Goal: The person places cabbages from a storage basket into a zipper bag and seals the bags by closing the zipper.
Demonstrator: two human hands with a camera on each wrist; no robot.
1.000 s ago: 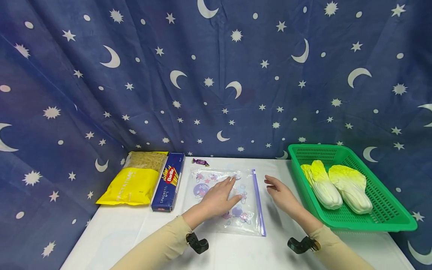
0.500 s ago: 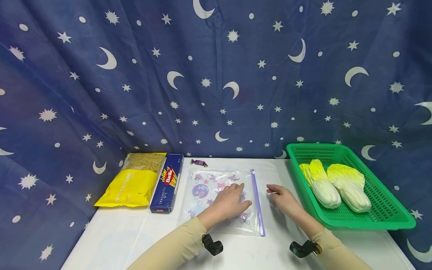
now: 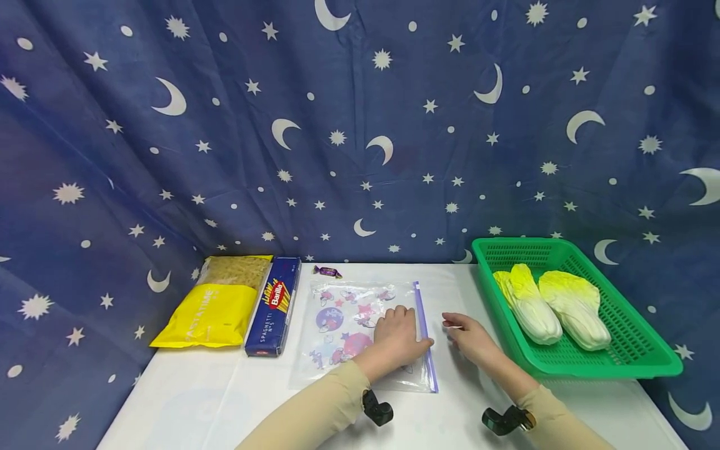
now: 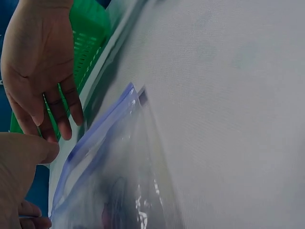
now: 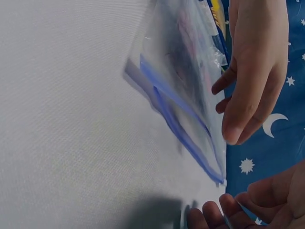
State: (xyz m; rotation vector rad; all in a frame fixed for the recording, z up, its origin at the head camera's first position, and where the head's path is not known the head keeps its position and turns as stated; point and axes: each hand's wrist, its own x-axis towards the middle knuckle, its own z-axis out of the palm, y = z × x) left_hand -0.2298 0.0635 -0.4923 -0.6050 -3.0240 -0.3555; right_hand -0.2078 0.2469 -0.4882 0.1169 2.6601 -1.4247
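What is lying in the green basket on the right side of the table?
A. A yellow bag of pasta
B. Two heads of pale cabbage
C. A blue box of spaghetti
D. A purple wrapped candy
B: the green basket holds two pale, yellow-tipped cabbages, lying side by side; nothing else shows in it.

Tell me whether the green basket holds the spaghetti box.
No: the green basket holds two cabbages, while the spaghetti box lies beside the yellow pasta bag.

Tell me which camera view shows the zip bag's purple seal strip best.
The head view: the purple seal strip runs visibly along the zip bag, beside the left hand. The left wrist view shows only one blurred end of it; the right wrist view shows a blurred stretch, seen aslant.
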